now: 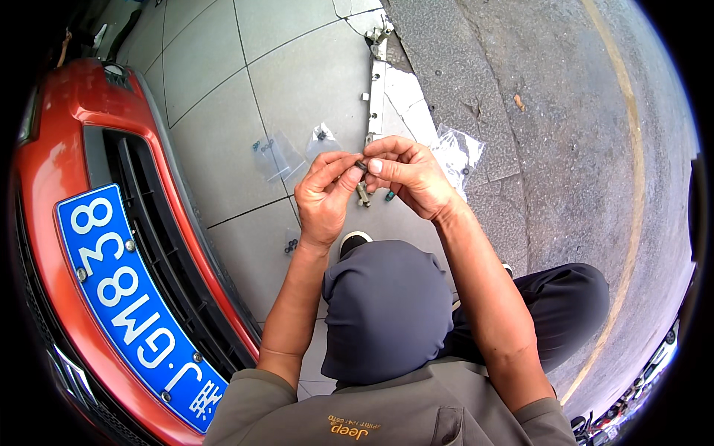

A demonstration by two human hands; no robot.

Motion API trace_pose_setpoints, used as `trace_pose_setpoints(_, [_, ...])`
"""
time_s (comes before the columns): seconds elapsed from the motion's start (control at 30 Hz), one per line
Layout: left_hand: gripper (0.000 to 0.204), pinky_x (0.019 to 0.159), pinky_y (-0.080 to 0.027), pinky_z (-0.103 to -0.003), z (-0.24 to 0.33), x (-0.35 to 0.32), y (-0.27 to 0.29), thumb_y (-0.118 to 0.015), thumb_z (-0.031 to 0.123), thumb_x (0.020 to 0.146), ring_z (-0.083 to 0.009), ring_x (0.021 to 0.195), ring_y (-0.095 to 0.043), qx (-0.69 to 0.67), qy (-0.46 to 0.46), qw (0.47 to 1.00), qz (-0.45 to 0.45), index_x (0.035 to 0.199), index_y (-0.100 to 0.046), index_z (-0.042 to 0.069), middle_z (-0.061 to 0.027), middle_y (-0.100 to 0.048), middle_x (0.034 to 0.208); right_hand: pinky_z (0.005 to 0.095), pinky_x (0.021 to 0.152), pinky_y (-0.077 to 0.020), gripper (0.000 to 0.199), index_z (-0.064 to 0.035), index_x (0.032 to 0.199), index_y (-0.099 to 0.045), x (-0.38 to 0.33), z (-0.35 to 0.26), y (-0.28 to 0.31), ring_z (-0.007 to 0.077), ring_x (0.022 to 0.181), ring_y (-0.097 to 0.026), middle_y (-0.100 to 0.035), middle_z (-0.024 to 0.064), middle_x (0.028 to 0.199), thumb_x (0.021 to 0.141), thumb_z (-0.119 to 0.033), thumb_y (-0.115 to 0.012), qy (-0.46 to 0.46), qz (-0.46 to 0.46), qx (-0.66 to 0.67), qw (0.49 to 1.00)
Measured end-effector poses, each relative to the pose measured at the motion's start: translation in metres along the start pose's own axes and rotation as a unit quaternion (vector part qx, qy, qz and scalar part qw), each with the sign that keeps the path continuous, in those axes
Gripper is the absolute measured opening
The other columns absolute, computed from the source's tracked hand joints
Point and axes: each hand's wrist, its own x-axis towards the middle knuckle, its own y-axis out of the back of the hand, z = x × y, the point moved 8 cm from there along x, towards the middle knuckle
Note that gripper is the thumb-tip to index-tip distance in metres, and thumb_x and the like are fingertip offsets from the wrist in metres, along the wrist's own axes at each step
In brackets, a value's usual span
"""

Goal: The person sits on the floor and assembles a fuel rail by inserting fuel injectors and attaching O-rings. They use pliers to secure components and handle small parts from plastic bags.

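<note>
My left hand [325, 195] and my right hand [409, 172] meet in front of me above the tiled pavement. Together their fingertips pinch a small dark fastener [362, 165], which I take to be a bolt or nut; its exact kind is too small to tell. Below the hands a metal bolt [363, 195] and a small teal piece [389, 196] lie on the tiles. I am crouching, and my knees in dark trousers [387, 305] fill the lower middle.
A red car bumper [52, 163] with a blue number plate [126, 297] stands at the left. A long pale metal bracket [376, 89] lies on the tiles ahead. Small clear plastic bags [279, 154] with hardware lie beside it, another bag [457, 152] at the right. Rough asphalt [565, 111] with a yellow line lies right.
</note>
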Motion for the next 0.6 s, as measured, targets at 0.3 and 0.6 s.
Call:
trace_pose_setpoints(0.3, [0.012, 0.078, -0.054, -0.026, -0.007, -0.001, 0.004, -0.073, -0.001, 0.09, -0.0132, 0.089, -0.065, -0.013, -0.008, 1.0, 0.017, 0.101, -0.072, -0.002, -0.0052, -0.067, 0.101, 0.0304, 0.075, -0.0595, 0.018, 0.0017, 0.107, -0.069, 0.003, 0.007, 0.003, 0.018, 0.081, -0.071, -0.072, 0.0099, 0.092, 0.092, -0.008, -0.072, -0.007, -0.011, 0.005, 1.0])
trace_pose_setpoints(0.6, [0.012, 0.076, -0.056, -0.028, -0.006, -0.002, 0.003, -0.075, -0.002, 0.087, -0.0138, 0.086, -0.066, -0.038, -0.016, 0.999, 0.009, 0.097, -0.069, -0.002, -0.0047, -0.064, 0.097, 0.0314, 0.075, -0.0583, 0.021, 0.0028, 0.109, -0.069, 0.003, 0.013, 0.005, 0.0184, 0.08, -0.07, -0.072, 0.0099, 0.092, 0.093, -0.011, -0.071, -0.027, -0.018, -0.001, 0.999])
